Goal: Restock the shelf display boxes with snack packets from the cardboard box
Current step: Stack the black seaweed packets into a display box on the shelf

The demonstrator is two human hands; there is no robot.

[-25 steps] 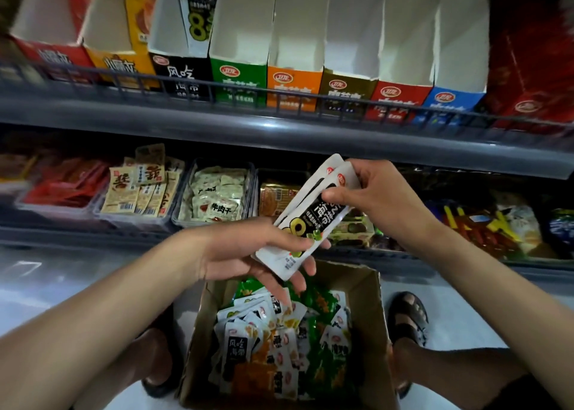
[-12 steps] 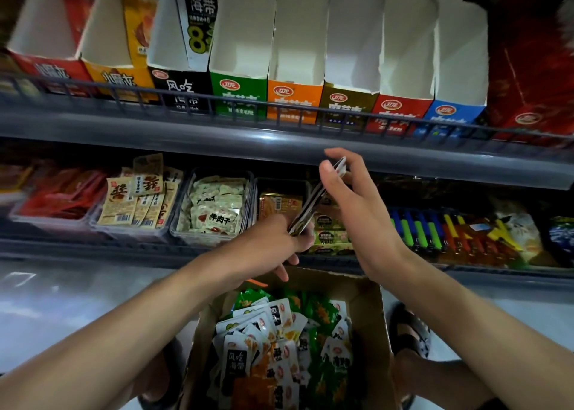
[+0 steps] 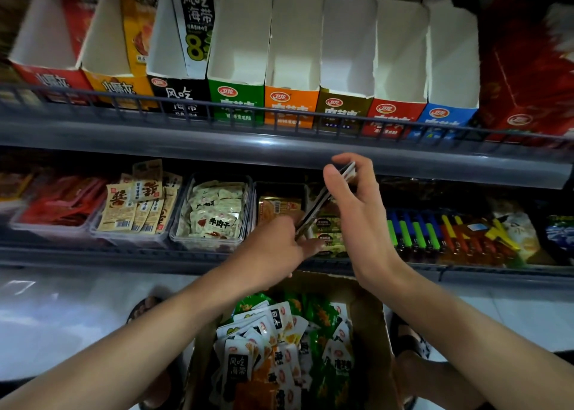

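Note:
Both hands hold a thin stack of black-and-white snack packets (image 3: 323, 201), seen edge-on and tilted up to the right. My right hand (image 3: 357, 210) pinches its upper end; my left hand (image 3: 276, 245) grips its lower end. Below them an open cardboard box (image 3: 372, 325) on the floor holds several loose packets (image 3: 273, 347) in white, green and orange. On the upper shelf stands a row of display boxes: a black one (image 3: 180, 95) with a packet upright inside, then green (image 3: 236, 102), orange (image 3: 292, 105), brown (image 3: 341, 111), red (image 3: 394, 114) and blue (image 3: 441, 120).
A grey shelf rail (image 3: 279, 148) runs above my hands. The lower shelf carries clear trays of snacks (image 3: 214, 214), red packets at left and coloured items at right (image 3: 435, 235). My sandalled feet flank the cardboard box on a pale floor.
The stack has turned from face-on to edge-on between my hands and risen slightly toward the upper shelf. The view has tilted up a little.

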